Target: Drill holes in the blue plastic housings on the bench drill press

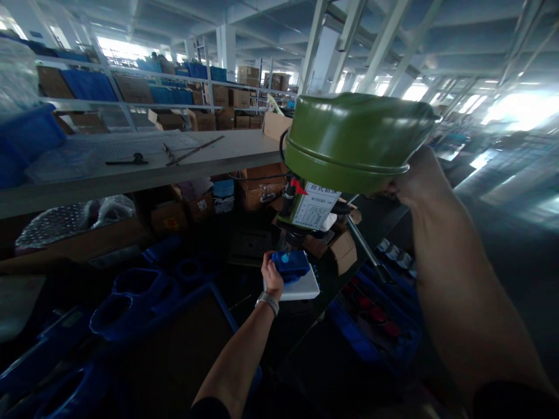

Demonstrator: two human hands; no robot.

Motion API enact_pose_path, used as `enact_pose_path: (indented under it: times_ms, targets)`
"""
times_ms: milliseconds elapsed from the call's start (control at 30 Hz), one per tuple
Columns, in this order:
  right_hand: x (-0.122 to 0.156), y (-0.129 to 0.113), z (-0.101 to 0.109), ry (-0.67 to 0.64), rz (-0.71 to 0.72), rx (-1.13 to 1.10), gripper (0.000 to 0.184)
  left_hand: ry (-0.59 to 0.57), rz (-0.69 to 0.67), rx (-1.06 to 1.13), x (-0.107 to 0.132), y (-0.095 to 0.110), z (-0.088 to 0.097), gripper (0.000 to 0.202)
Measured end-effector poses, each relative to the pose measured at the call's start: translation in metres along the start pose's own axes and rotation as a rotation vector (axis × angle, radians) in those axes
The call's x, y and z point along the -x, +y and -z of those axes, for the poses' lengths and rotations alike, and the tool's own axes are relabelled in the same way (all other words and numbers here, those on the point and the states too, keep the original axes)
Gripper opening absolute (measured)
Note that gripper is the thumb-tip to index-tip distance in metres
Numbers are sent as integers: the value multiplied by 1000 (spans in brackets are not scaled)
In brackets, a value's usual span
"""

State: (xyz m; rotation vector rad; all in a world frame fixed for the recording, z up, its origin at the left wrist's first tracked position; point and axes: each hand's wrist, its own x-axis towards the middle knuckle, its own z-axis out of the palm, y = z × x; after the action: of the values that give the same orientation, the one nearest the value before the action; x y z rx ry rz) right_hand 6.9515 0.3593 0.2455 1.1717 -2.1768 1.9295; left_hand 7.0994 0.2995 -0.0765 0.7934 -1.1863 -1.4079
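Observation:
A green bench drill [353, 139] stands in front of me, with a white label plate [315, 206] on its front. My left hand [271, 276] grips a small blue plastic part [290, 263] that rests on a white block [301, 288] under the drill head. A watch sits on that wrist. My right hand [414, 177] is raised at the drill's right side, close to its feed lever [364, 247]. Its fingers are hidden behind the green cover.
Blue plastic mouldings [131, 297] lie in heaps at the lower left. A blue bin [375, 326] with red pieces sits at the lower right. A long grey shelf [131, 169] with cardboard boxes beneath it runs behind the drill. Racks of boxes fill the background.

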Motion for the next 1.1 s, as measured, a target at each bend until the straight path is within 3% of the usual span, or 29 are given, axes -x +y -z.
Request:
enact_pose_path:
  times_ms: [133,400,733,867,1100]
  targets:
    - [7,7,-7,24,112,-52,38,10,4,8,-1,-3,-1,32]
    - [22,-2,-3,87,161,-311,36,28,4,22,-1,-5,-2,29]
    - [39,-3,-2,158,212,-265,23,19,-11,24,-1,-5,-2,28]
    - [46,-2,0,151,281,-237,22,26,-25,21,-1,-5,-2,28]
    - [54,-1,0,153,283,-215,23,39,-20,27,-2,-8,-1,32]
